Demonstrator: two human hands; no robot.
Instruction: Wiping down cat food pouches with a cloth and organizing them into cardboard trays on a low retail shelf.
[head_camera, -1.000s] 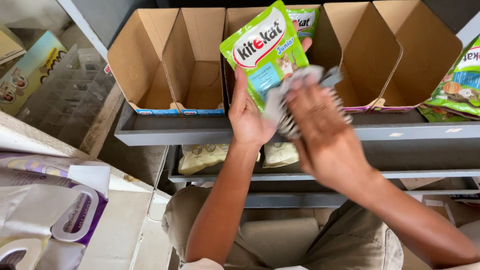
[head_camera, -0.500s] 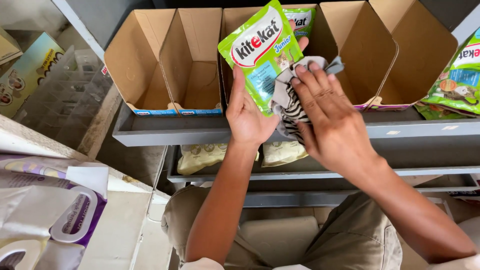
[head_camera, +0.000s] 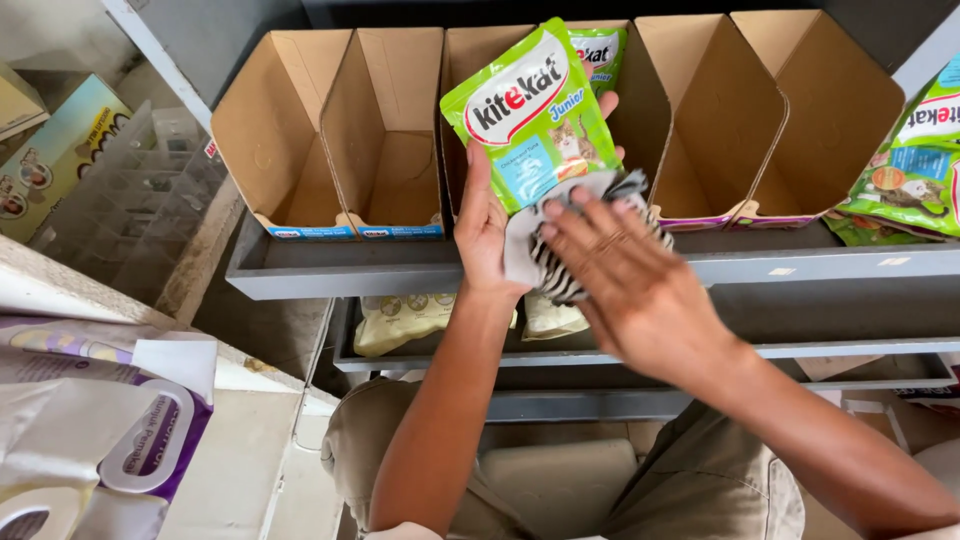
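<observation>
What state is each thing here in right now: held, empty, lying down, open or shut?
Green pouch: upright, held by the left hand.
Striped cloth: pressed against the pouch's lower edge by the right hand.
Cardboard trays: open-topped, empty but for one more green pouch behind the held one.
Green pouches at right: lying on the top shelf.
Pale packets: lying flat on the lower shelf.

Green pet-food pouch (head_camera: 535, 115): glossy, flat, cat picture on front, held upright and slightly tilted, top corner leaning left, in front of middle cardboard compartment above grey shelf edge. Striped cloth (head_camera: 560, 255): grey-white with dark stripes, crumpled, pressed against pouch's lower edge; part hidden under fingers, so full shape unclear.
</observation>
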